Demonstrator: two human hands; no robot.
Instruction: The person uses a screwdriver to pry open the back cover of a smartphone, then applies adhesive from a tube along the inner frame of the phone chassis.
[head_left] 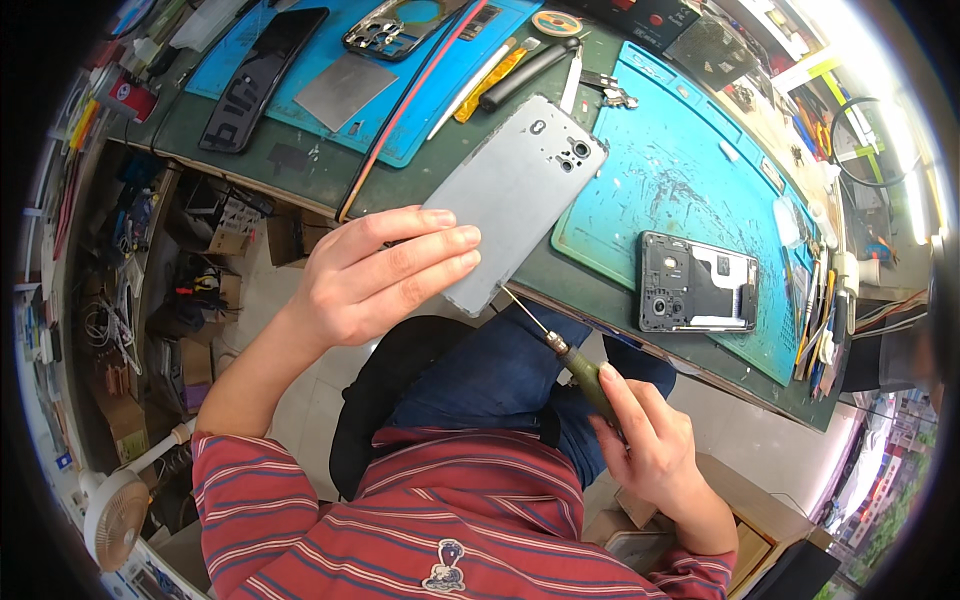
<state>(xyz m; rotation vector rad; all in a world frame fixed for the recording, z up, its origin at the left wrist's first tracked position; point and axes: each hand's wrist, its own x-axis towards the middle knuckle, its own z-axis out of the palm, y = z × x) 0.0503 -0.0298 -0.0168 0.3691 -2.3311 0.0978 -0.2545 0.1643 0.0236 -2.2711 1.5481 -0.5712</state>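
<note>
My left hand [365, 270] grips a grey phone back panel [505, 200] with a camera cutout at its upper right, holding it tilted over the desk's front edge above my lap. My right hand [645, 430] is closed on a green-handled tool [580, 370] with a thin metal shaft, whose tip touches the panel's lower right edge. To the right, a phone with its inner parts showing [697, 283] lies on a blue mat [610, 200].
A second blue mat [220, 75] holds a dark phone [262, 80], a metal plate [343, 90] and a frame part. Cables, tools and a tape spool [555, 22] lie on the green desk [450, 160]. A fan [115, 515] stands at lower left.
</note>
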